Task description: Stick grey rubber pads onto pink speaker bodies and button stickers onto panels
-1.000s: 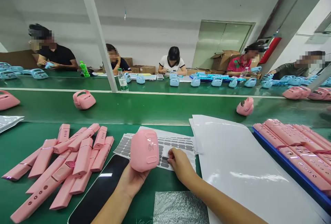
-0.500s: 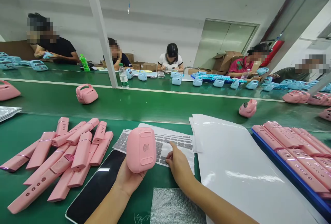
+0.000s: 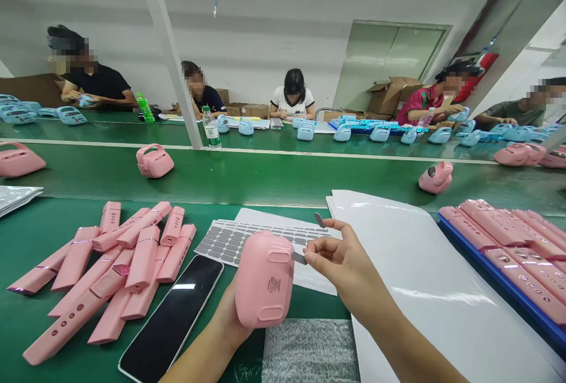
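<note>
Device (image 3: 264,283) in left hand (image 3: 227,318); sticker (image 3: 299,258) at right hand's (image 3: 347,259) fingertips.

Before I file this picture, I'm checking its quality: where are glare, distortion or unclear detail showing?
Head view: a bright reflection streaks the phone, and white highlights wash across the glossy white sheet; head view again: the pole leans, probably wide-lens stretch or camera tilt; same head view: print on the pink device is too small to read.

One pink case (image 3: 264,280) and two grey pads (image 3: 299,258) are being held; one phone (image 3: 174,312) and perhaps twelve overlapping loose pink sticks (image 3: 142,258) are lying; five people (image 3: 292,101) are showing.
</note>
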`<state>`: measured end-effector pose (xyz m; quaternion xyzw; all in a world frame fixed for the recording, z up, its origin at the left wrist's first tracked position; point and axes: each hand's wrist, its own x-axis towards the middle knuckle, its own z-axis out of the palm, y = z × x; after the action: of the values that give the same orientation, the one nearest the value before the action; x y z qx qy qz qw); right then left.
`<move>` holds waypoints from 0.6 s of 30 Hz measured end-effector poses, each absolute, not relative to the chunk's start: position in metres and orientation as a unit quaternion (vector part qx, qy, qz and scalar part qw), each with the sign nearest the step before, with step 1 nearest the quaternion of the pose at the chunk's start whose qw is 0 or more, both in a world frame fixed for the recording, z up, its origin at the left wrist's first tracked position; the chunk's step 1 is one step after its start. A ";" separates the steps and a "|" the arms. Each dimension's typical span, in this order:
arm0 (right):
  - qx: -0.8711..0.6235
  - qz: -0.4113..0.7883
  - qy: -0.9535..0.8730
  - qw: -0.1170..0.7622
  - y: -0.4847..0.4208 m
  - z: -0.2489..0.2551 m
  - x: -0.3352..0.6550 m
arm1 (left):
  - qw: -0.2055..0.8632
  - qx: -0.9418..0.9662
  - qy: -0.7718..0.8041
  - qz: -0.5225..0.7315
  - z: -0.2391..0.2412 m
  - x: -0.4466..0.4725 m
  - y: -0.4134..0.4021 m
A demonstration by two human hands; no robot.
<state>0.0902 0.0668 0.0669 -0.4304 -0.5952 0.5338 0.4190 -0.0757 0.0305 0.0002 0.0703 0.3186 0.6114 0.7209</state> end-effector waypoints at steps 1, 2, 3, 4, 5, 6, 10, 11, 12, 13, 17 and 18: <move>-0.430 0.536 -0.589 0.425 0.059 0.075 0.089 | 0.731 0.089 0.308 0.602 0.000 -0.074 0.031; -0.433 0.536 -0.584 0.429 0.053 0.082 0.087 | 0.741 0.098 0.302 0.592 -0.001 -0.072 0.031; -0.439 0.535 -0.581 0.428 0.048 0.085 0.085 | 0.751 0.102 0.301 0.579 -0.002 -0.071 0.031; -0.445 0.535 -0.581 0.422 0.044 0.087 0.083 | 0.761 0.103 0.301 0.565 -0.003 -0.071 0.031; -0.450 0.537 -0.581 0.413 0.043 0.088 0.082 | 0.771 0.102 0.302 0.551 -0.005 -0.070 0.031; -0.452 0.541 -0.582 0.405 0.042 0.088 0.081 | 0.779 0.102 0.306 0.538 -0.006 -0.070 0.030; -0.447 0.551 -0.588 0.390 0.042 0.088 0.083 | 0.783 0.089 0.316 0.529 -0.008 -0.071 0.029; -0.445 0.550 -0.590 0.389 0.042 0.088 0.083 | 0.779 0.085 0.316 0.535 -0.008 -0.071 0.030; -0.443 0.549 -0.592 0.388 0.042 0.089 0.084 | 0.776 0.080 0.316 0.541 -0.008 -0.071 0.030; -0.442 0.547 -0.596 0.387 0.042 0.090 0.084 | 0.773 0.074 0.315 0.545 -0.009 -0.071 0.031; -0.434 0.534 -0.623 0.373 0.041 0.091 0.085 | 0.771 0.069 0.323 0.544 -0.009 -0.071 0.032; -0.432 0.531 -0.628 0.370 0.041 0.092 0.085 | 0.770 0.069 0.325 0.545 -0.009 -0.071 0.031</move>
<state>0.0851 0.0414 0.0918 -0.4319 -0.6281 0.5313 0.3697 -0.0708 0.0314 -0.0091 0.0693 0.3251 0.5449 0.7698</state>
